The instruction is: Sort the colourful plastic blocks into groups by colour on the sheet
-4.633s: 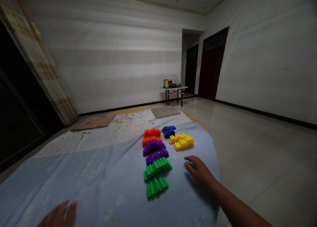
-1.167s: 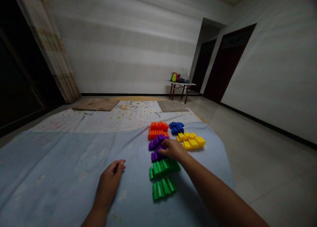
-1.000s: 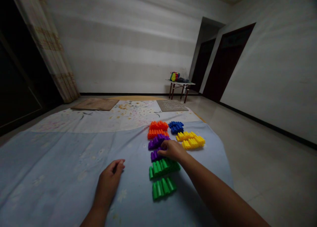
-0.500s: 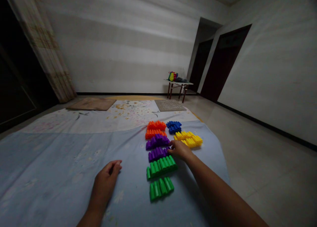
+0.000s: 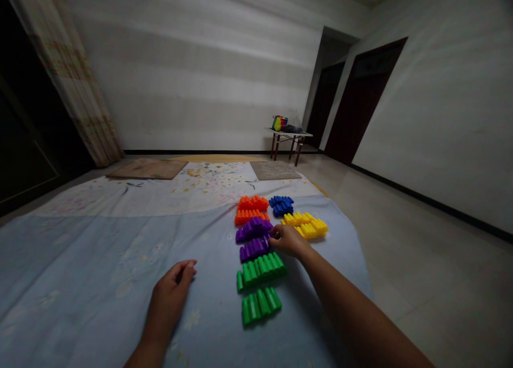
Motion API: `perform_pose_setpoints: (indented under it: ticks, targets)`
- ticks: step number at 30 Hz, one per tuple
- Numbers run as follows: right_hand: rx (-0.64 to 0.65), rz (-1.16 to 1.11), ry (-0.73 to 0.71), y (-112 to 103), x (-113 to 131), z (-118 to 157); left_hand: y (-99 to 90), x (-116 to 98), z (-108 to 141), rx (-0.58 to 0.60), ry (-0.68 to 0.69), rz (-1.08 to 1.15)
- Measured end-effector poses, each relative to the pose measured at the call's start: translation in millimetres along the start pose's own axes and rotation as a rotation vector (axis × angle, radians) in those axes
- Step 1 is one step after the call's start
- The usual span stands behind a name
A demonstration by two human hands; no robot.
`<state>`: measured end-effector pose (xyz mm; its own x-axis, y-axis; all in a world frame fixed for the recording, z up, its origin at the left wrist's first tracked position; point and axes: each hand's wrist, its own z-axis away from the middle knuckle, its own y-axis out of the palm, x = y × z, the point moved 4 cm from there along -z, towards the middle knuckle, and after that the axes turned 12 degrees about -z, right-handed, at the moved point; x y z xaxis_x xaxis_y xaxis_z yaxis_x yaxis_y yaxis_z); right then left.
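My right hand (image 5: 289,239) is at the right end of the purple pieces (image 5: 254,248), its thumb and fingers bent around the end piece of the nearer purple row. Another purple row (image 5: 252,229) lies just behind. Two rows of green pieces (image 5: 262,269) lie nearer to me. Beyond the purple ones are orange pieces (image 5: 250,217), with blue pieces (image 5: 281,205) to their right and yellow pieces (image 5: 306,225) behind my right hand. My left hand (image 5: 176,282) rests on the cloth to the left, fingers curled together, with nothing visible in it.
A light blue flowered cloth (image 5: 100,261) covers the surface. A brown board (image 5: 148,168) and a grey patterned mat (image 5: 274,170) lie at its far edge. A small table (image 5: 289,133) holding a colourful bag stands by the wall.
My right hand has shifted slightly left, further over the end of the purple rows. My left hand has stayed where it was.
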<state>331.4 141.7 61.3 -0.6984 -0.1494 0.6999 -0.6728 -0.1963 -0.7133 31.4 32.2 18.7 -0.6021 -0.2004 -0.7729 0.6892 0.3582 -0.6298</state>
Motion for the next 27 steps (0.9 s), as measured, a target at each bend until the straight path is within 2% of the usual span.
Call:
perform_pose_setpoints:
  ticks: [6,14,18,22,27]
  targets:
    - [0.054,-0.041,-0.005,11,-8,-2,-0.1,-1,0,0.011,-0.008,-0.004]
    - [0.048,-0.101,-0.055,14,-16,-8,-1.4,-3,1,0.01,-0.005,-0.008]
    - [-0.088,-0.178,-0.12,0,-17,3,0.6,-1,0,0.016,0.0,0.005]
    - [-0.238,-0.274,-0.114,-18,-31,30,1.3,2,-1,0.015,-0.001,0.019]
    - [-0.328,-0.298,-0.037,-16,-58,63,-3.6,3,-1,-0.023,-0.008,0.01]
